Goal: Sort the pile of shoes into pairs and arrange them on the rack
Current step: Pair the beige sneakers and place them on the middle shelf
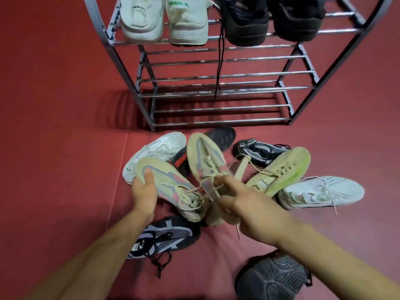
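Above the floor pile, the left hand point(142, 191) grips one beige knit shoe point(171, 187) at its toe; the right hand point(244, 204) pinches its mate point(205, 161) by the collar; both look light, soft, best held at sole or heel

The top picture edge cuts off the rack point(225, 59) and the fronts of the white pair point(164, 20) and black pair point(270, 18) on its upper shelf. The beige shoe point(205, 161) gripped by the right hand point(244, 204) is motion-blurred, its heel hidden behind the fingers. A red-and-black shoe point(180, 159) is mostly buried in the pile. The dark grey shoe point(275, 278) is cut by the bottom edge.
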### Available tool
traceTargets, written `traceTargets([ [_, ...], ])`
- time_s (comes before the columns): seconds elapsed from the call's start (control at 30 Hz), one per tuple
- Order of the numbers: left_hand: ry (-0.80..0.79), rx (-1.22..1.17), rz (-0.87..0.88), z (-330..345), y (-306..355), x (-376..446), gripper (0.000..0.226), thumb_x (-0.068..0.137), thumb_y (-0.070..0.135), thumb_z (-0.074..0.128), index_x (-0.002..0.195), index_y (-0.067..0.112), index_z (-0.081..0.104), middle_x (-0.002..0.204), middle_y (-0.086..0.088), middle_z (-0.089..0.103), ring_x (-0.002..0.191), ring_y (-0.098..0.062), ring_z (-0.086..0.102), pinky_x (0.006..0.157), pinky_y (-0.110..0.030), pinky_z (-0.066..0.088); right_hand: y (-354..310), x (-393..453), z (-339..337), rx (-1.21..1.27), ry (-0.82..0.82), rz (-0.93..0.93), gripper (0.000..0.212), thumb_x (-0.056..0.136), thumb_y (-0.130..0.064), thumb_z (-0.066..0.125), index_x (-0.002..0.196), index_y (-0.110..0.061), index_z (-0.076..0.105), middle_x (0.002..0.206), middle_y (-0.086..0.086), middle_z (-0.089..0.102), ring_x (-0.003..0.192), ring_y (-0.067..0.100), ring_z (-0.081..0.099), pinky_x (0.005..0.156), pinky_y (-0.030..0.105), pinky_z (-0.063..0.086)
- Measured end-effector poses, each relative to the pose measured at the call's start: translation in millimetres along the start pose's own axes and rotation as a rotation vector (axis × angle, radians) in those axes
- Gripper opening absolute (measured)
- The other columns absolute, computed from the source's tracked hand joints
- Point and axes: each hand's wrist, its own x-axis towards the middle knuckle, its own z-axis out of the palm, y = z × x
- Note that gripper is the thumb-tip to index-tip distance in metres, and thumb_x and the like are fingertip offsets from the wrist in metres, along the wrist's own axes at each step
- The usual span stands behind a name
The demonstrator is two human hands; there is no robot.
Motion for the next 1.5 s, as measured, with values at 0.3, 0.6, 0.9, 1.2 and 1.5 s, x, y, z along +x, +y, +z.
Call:
traceTargets([
  [0.3, -0.045, -0.031, -0.047, 0, -8, 3, 0.044, 0.099, 0.047, 0.056, 0.117, 0.008, 0.064, 0.108, -0.005, 0.072, 0.107, -0.026, 0.068, 0.088, -0.035, 0.052, 28, 12, 53, 0.324, 0.058, 0.070, 0.025, 0.076, -0.026, 0.056, 0.098, -0.017, 0.065, 0.147, 0.004, 0.033, 0.113, 0.006, 0.052, 0.095, 0.009, 0.037],
  [0.6, -0.382, -0.216, -0.270, 5, -8, -31, 0.048, 0.086, 0.017, 0.078, 0.128, 0.021, 0.055, 0.115, -0.001, 0.075, 0.109, -0.022, 0.070, 0.096, -0.046, 0.055, 39, 28, 70, 0.541, 0.371, 0.656, 0.041, 0.081, -0.028, 0.077, 0.109, -0.018, 0.050, 0.115, -0.001, 0.042, 0.104, 0.018, 0.058, 0.096, 0.032, 0.048],
  [0.9, -0.148, -0.135, -0.178, 17, -22, -48, 0.025, 0.086, 0.015, 0.067, 0.111, 0.017, 0.063, 0.101, -0.003, 0.075, 0.095, -0.026, 0.071, 0.089, -0.048, 0.058, 60, 7, 91, 0.497, 0.101, 0.888, 0.029, 0.076, -0.025, 0.073, 0.096, -0.015, 0.056, 0.093, 0.003, 0.069, 0.078, 0.022, 0.066, 0.071, 0.037, 0.058],
  [1.2, -0.517, -0.372, -0.084, 67, 34, -100, 0.040, 0.081, 0.028, 0.068, 0.119, 0.015, 0.064, 0.112, -0.008, 0.076, 0.107, -0.028, 0.071, 0.094, -0.042, 0.055, 37, 23, 38, 1.306, 0.344, 0.716, 0.065, 0.077, -0.073, 0.060, 0.111, -0.018, 0.068, 0.102, -0.002, 0.075, 0.091, 0.017, 0.071, 0.081, 0.036, 0.054],
  [1.5, -0.406, 0.584, 0.029, 73, 27, -104, 0.064, 0.081, 0.054, 0.073, 0.128, 0.016, 0.052, 0.133, -0.006, 0.052, 0.125, -0.026, 0.054, 0.103, -0.035, 0.044, 78, -11, 50, 1.223, 0.501, 0.824, 0.023, 0.090, -0.018, 0.072, 0.110, -0.011, 0.063, 0.097, 0.005, 0.078, 0.086, 0.024, 0.076, 0.079, 0.040, 0.060],
])
